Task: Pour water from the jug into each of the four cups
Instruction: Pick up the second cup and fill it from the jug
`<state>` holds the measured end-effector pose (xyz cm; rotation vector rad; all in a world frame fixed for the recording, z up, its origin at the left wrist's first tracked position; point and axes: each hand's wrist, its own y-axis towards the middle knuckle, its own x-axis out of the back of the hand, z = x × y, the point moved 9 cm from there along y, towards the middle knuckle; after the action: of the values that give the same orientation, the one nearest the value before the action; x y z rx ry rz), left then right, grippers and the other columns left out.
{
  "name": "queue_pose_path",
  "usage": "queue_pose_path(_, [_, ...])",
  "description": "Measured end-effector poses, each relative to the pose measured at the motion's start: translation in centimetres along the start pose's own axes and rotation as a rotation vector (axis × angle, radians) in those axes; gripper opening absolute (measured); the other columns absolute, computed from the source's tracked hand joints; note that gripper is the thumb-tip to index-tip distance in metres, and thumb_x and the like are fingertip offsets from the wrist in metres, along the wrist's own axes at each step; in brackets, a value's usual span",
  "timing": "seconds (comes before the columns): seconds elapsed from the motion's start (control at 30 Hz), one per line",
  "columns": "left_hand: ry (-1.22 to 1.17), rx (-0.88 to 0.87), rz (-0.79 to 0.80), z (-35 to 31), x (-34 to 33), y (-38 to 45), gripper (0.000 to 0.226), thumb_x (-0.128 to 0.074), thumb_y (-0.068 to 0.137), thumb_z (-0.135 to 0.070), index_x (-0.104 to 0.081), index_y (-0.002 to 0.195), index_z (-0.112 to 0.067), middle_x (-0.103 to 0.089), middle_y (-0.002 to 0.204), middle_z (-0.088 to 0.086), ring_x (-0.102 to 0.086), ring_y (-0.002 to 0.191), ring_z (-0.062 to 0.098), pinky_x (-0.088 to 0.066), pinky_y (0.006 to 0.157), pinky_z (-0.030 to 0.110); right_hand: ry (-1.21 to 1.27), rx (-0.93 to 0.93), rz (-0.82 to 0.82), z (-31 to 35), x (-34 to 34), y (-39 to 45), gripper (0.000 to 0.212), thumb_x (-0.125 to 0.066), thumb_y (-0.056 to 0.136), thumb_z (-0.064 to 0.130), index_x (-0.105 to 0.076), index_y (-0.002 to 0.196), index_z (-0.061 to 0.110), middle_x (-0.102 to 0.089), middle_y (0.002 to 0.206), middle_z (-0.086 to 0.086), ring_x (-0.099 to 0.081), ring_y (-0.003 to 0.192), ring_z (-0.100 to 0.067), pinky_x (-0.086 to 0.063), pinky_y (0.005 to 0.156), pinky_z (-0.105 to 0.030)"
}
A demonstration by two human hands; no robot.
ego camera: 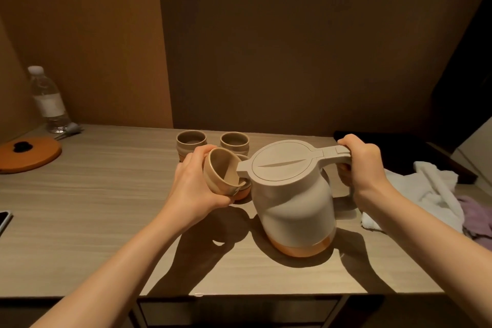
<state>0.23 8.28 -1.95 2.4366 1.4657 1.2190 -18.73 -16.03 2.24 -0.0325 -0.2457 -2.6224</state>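
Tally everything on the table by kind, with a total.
Cups: 4, two at the back, one held by the left hand, one mostly hidden behind it
Jug: 1
Water bottle: 1
Orange mat: 1
White cloth: 1
Phone: 1
Total: 9

Two bare arms reach in from the bottom. The left hand (195, 181) and right hand (363, 164) wear nothing. No sleeves show.

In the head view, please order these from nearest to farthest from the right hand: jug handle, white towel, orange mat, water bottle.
From the right hand:
1. Jug handle, gripped by it.
2. White towel, just right of it.
3. and 4. Orange mat and water bottle, far left; too close to rank.
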Motion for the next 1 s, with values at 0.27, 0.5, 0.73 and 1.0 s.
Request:
queue_pose_path(0.27, [0.077,0.01,0.01,0.0,0.2,-0.1,0.1,-0.094,0.049,-0.028,-0.041,0.134,-0.029,-0.048,0.131,-0.003,-0.039,0.117,0.013,-0.037,0.087,0.028,-0.036,0.039,0.06,0.7,-0.9,0.2,0.041,-0.05,0.085,0.027,-0.044,0.046,0.015,-0.036,0.041,0.005,-0.031,0.042,-0.009,-0.023,0.046,-0.028])
queue_pose_path(0.5, [0.092,0.023,0.014,0.6,0.4,-0.2,0.098,-0.094,0.047,-0.03,-0.042,0.13,-0.028,-0.048,0.129,-0.002,-0.042,0.119,0.017,-0.04,0.088,0.03,-0.081,0.071,0.1,1.6,-2.0,0.3,0.05,-0.049,0.084,0.027,-0.039,0.036,0.021,-0.033,0.04,0.004,-0.028,0.039,-0.009,-0.022,0.047,-0.03])
queue_pose_path(0.73, [0.094,0.05,0.023,1.3,0.4,-0.3,0.101,-0.094,0.047,-0.031,-0.041,0.132,-0.028,-0.048,0.131,-0.002,-0.042,0.121,0.019,-0.042,0.091,0.034,-0.111,0.072,0.125,2.2,-3.0,0.5,0.042,-0.049,0.085,0.024,-0.037,0.046,0.015,-0.031,0.045,-0.001,-0.026,0.038,-0.009,-0.021,0.043,-0.025])
queue_pose_path(1.0, [0.059,0.085,0.03,1.8,0.4,-0.6,0.099,-0.093,0.05,-0.029,-0.039,0.132,-0.03,-0.053,0.127,-0.006,-0.042,0.119,0.019,-0.045,0.09,0.038,-0.165,0.061,0.14,2.5,-3.9,0.9,0.035,-0.048,0.083,0.026,-0.04,0.052,0.014,-0.034,0.051,-0.005,-0.028,0.042,-0.012,-0.021,0.045,-0.028])
